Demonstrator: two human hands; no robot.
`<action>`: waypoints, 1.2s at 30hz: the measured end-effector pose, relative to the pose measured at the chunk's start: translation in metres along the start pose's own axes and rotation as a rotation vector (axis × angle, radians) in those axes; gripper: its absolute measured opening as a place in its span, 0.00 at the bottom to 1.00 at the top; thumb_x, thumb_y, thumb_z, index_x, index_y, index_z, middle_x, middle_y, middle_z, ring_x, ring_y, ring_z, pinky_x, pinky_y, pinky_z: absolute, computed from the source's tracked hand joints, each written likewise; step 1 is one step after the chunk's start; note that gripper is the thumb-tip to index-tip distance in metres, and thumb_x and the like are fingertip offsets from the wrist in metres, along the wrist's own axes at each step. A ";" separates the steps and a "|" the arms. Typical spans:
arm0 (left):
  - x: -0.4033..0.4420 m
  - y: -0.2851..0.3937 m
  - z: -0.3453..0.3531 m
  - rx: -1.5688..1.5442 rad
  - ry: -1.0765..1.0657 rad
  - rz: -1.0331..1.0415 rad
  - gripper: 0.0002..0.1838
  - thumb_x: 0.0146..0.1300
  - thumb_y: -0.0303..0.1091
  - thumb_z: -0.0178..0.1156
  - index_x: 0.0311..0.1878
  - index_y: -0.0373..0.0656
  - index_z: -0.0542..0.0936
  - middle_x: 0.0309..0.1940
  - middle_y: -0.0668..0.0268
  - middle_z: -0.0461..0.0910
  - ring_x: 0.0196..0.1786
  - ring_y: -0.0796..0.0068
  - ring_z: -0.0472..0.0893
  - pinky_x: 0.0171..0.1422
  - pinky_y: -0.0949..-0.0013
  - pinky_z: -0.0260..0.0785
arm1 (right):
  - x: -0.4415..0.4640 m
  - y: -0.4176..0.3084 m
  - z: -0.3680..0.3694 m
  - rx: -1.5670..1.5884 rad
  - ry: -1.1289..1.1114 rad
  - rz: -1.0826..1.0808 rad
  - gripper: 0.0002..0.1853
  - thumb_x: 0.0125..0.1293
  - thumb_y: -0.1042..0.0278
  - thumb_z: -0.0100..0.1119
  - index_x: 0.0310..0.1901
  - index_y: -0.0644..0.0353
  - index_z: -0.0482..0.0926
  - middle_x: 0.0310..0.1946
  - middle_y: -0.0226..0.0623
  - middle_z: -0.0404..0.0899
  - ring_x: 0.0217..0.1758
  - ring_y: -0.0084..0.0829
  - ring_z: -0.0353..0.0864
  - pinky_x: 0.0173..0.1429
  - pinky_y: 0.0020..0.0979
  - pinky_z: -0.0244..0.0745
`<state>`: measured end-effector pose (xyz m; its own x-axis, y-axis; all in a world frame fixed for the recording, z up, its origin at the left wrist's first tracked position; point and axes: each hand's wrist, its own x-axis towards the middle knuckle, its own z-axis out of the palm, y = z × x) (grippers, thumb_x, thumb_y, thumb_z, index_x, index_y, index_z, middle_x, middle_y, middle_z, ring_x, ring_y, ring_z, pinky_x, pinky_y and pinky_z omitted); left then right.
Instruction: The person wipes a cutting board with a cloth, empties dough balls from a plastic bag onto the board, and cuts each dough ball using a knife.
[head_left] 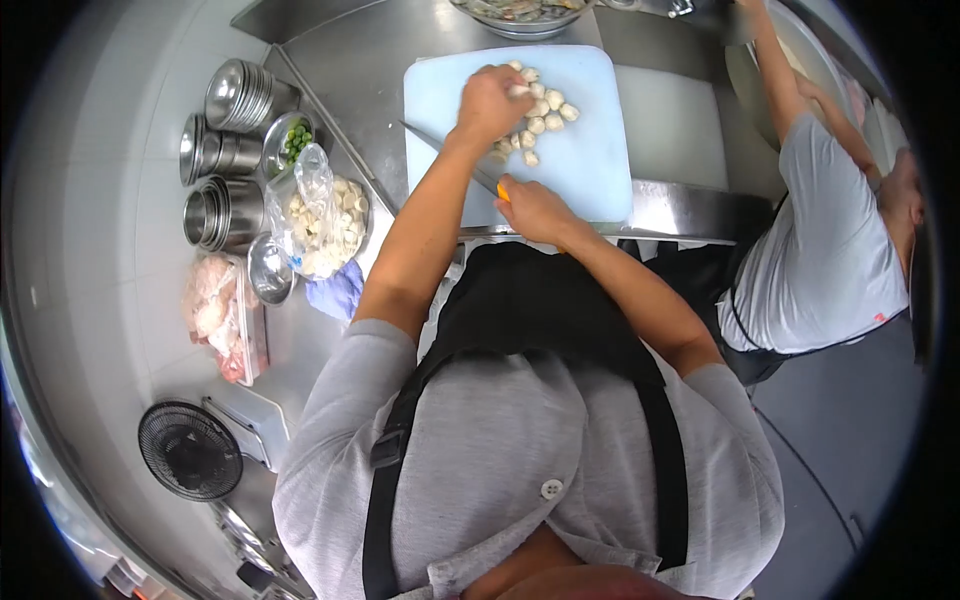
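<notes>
On a pale blue cutting board (590,185) lie several whitish round pieces (536,125), which look like fish balls or small mushrooms. My left hand (492,105) is over the cluster, its fingers closed around a pale ball (519,90) at the fingertips. A knife (424,136) with an orange handle is in my right hand (537,211) near the board's front edge. Its blade points to the upper left and passes partly behind my left wrist.
A clear bag of similar pale pieces (325,228) stands at the left, beside stacked steel cups (248,95) and a bowl of chopped greens (272,150). A glass bowl (520,25) sits behind the board. Another person (815,240) works at the right.
</notes>
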<state>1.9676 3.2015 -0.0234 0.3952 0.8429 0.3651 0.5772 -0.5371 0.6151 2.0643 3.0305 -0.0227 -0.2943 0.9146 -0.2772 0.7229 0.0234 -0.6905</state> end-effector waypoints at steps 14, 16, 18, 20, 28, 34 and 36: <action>-0.155 -0.028 -0.064 -0.096 0.079 -0.178 0.11 0.62 0.24 0.74 0.48 0.39 0.89 0.44 0.58 0.88 0.40 0.66 0.88 0.47 0.66 0.82 | -0.013 -0.013 -0.032 -0.051 0.013 0.113 0.16 0.81 0.60 0.56 0.55 0.66 0.75 0.42 0.60 0.88 0.50 0.61 0.87 0.55 0.59 0.78; -0.150 -0.025 -0.070 -0.062 0.049 -0.141 0.07 0.64 0.23 0.73 0.45 0.38 0.88 0.45 0.58 0.88 0.40 0.65 0.89 0.46 0.66 0.82 | -0.018 -0.022 -0.040 -0.055 0.003 0.125 0.16 0.81 0.59 0.56 0.55 0.66 0.74 0.42 0.61 0.87 0.49 0.63 0.87 0.54 0.60 0.78; -0.143 -0.026 -0.075 -0.041 0.000 -0.105 0.05 0.64 0.23 0.72 0.42 0.37 0.87 0.45 0.59 0.88 0.40 0.64 0.88 0.45 0.65 0.82 | -0.024 -0.029 -0.046 -0.052 -0.017 0.154 0.16 0.80 0.59 0.57 0.55 0.66 0.74 0.41 0.61 0.87 0.48 0.64 0.87 0.53 0.61 0.77; -0.141 -0.029 -0.076 -0.028 -0.039 -0.074 0.05 0.63 0.23 0.72 0.39 0.36 0.85 0.45 0.59 0.87 0.39 0.63 0.88 0.45 0.64 0.82 | -0.031 -0.032 -0.046 -0.068 -0.031 0.145 0.16 0.80 0.59 0.57 0.54 0.65 0.74 0.40 0.62 0.87 0.47 0.64 0.86 0.53 0.61 0.77; -0.135 -0.035 -0.078 -0.110 -0.113 -0.097 0.06 0.63 0.19 0.72 0.37 0.33 0.82 0.44 0.58 0.85 0.41 0.63 0.88 0.46 0.64 0.83 | -0.030 -0.025 -0.034 -0.094 -0.019 0.111 0.15 0.80 0.60 0.57 0.53 0.66 0.73 0.39 0.62 0.87 0.46 0.65 0.86 0.52 0.61 0.77; -0.135 -0.039 -0.077 -0.183 -0.106 -0.122 0.06 0.63 0.18 0.72 0.38 0.32 0.83 0.45 0.56 0.85 0.43 0.62 0.89 0.49 0.66 0.85 | -0.013 -0.022 -0.023 -0.040 -0.033 0.072 0.15 0.80 0.60 0.57 0.52 0.67 0.73 0.40 0.63 0.86 0.47 0.65 0.86 0.52 0.61 0.77; -0.139 -0.043 -0.075 -0.211 -0.066 -0.114 0.05 0.64 0.18 0.72 0.39 0.33 0.84 0.46 0.56 0.86 0.43 0.63 0.89 0.50 0.66 0.86 | 0.003 -0.005 -0.003 0.006 -0.004 -0.005 0.16 0.80 0.60 0.57 0.53 0.67 0.73 0.40 0.63 0.86 0.47 0.65 0.86 0.52 0.60 0.77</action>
<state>1.8342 3.1097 -0.0477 0.3863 0.8898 0.2429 0.4615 -0.4145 0.7844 2.0611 3.0340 -0.0180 -0.3003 0.9128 -0.2767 0.7179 0.0253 -0.6957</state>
